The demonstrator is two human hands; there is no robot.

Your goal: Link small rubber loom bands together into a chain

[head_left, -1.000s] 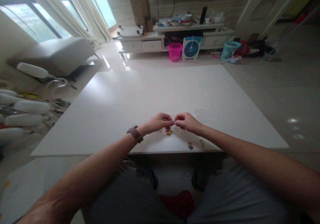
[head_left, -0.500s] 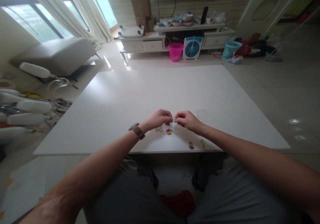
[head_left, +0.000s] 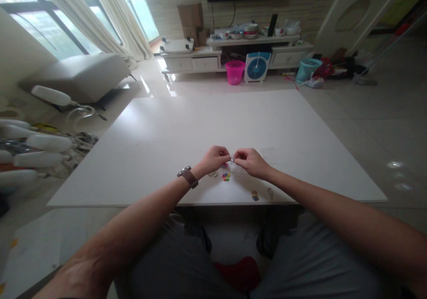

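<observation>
Above the near part of a white table (head_left: 167,134), my left hand (head_left: 215,159) and my right hand (head_left: 250,162) meet, fingertips pinched together on a tiny pale piece (head_left: 231,160) too small to name. A brown watch is on my left wrist. Just below the hands lies a small multicoloured flower-shaped charm (head_left: 226,176). A little yellow and blue figure charm (head_left: 255,195) and a pale small piece (head_left: 270,192) rest near the table's front edge. Small ring-like bits (head_left: 212,174) lie under my left hand.
My knees in grey trousers sit under the table's front edge. A grey sofa (head_left: 73,74) stands at the left, white cylinders (head_left: 36,150) beside it. Far back are a low white cabinet (head_left: 233,52) with dishes, a pink basket (head_left: 235,71), a blue fan (head_left: 256,66) and a teal basket (head_left: 307,69).
Both hands stay pinched together at the same spot; they lifted slightly, so the ring-like bits under my left hand show. The view tilted a little.
</observation>
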